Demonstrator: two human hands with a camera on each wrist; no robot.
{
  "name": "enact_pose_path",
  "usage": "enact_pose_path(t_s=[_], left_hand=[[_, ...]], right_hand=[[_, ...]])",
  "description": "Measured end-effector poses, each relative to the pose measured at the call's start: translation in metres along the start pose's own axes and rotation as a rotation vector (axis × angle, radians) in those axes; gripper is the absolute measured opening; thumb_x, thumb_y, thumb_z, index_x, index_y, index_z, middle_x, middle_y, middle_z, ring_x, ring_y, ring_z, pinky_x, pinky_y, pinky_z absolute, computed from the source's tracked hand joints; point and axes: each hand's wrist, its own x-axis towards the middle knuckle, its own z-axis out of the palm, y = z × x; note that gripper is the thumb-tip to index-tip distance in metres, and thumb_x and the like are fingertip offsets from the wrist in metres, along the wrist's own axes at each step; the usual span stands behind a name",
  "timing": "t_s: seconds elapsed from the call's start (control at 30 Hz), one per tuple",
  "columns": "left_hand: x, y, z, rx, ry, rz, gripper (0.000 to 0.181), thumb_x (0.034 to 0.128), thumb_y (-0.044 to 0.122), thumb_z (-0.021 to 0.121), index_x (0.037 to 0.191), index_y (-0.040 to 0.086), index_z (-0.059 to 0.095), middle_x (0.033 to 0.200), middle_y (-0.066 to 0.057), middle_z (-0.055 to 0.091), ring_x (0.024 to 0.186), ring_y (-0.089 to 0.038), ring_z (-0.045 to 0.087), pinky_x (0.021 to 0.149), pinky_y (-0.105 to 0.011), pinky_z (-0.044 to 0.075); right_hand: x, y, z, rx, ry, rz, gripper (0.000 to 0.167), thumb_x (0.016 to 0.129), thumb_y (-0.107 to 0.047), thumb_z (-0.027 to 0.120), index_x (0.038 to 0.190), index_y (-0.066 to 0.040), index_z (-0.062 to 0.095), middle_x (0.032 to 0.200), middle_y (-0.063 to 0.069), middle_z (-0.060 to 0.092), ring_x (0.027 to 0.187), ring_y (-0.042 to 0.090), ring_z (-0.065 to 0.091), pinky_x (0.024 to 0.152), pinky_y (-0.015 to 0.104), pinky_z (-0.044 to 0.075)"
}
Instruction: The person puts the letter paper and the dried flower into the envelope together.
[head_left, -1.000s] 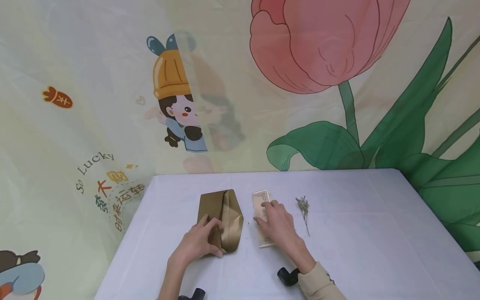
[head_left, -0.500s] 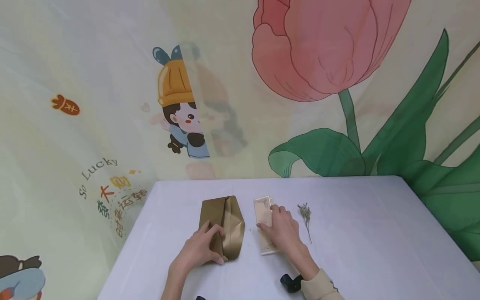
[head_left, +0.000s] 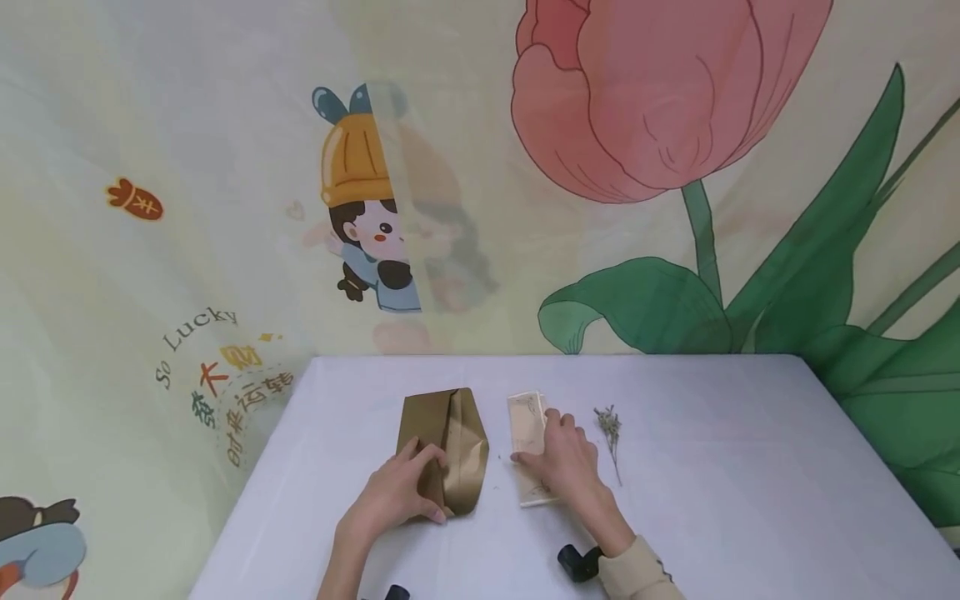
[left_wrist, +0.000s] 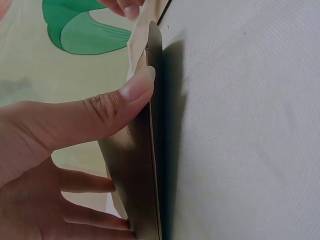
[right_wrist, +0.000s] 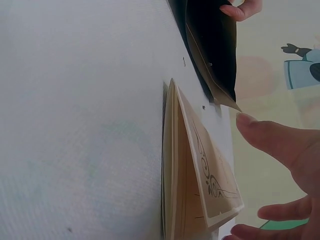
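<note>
Gold env. is lying on counter, flap open, inside hidden; L hand is resting on it, fingers spread. R hand, thumb & fingers wide apart, is hovering over folded card, w/ sprig lying nearby.

Backdrop | English lettering: "So Lucky" | coloured characters: "發大财" | brown characters: "时来运转"

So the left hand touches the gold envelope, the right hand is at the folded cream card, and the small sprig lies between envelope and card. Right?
Not quite: the small sprig lies to the right of the folded cream card, not between it and the gold envelope, as the head view shows. The rest stands.
</note>
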Motion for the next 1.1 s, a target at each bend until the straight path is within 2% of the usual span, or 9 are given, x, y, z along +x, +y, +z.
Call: enact_pose_path(t_s=[0.27, 0.5, 0.77, 1.1], left_hand=[[0.002, 0.002, -0.001, -0.009, -0.010, -0.011, 0.070, 0.0590, 0.035, 0.098, 0.116, 0.028, 0.058, 0.156, -0.037, 0.036, 0.128, -0.068, 0.046, 0.095, -0.086, 0.036], [0.002, 0.002, -0.001, -0.004, -0.005, -0.015, 0.069, 0.0578, 0.034, 0.098, 0.114, 0.028, 0.059, 0.156, -0.037, 0.037, 0.129, -0.070, 0.044, 0.101, -0.085, 0.032], [0.002, 0.001, -0.001, -0.017, -0.010, -0.007, 0.068, 0.0589, 0.033, 0.097, 0.115, 0.027, 0.058, 0.155, -0.037, 0.038, 0.127, -0.071, 0.044, 0.100, -0.085, 0.032], [0.001, 0.000, -0.002, -0.022, -0.007, -0.001, 0.069, 0.0590, 0.033, 0.097, 0.115, 0.027, 0.058, 0.155, -0.037, 0.038, 0.126, -0.073, 0.044, 0.099, -0.086, 0.032]], right_hand=[[0.002, 0.002, 0.004, -0.014, -0.022, 0.035, 0.085, 0.070, -0.047, 0.093, 0.125, 0.005, 0.054, 0.094, 0.018, 0.058, 0.079, 0.031, 0.059, 0.059, 0.046, 0.049], [0.000, -0.001, 0.013, -0.014, -0.033, 0.017, 0.083, 0.069, -0.047, 0.093, 0.121, 0.005, 0.055, 0.090, 0.016, 0.056, 0.077, 0.030, 0.055, 0.055, 0.042, 0.045], [-0.002, -0.004, 0.013, -0.028, -0.016, 0.022, 0.077, 0.066, -0.041, 0.096, 0.112, 0.004, 0.054, 0.085, 0.015, 0.049, 0.074, 0.027, 0.048, 0.052, 0.039, 0.041], [-0.001, -0.003, 0.016, -0.007, -0.022, 0.062, 0.079, 0.063, -0.038, 0.098, 0.112, 0.005, 0.053, 0.085, 0.016, 0.049, 0.073, 0.026, 0.046, 0.053, 0.037, 0.040]])
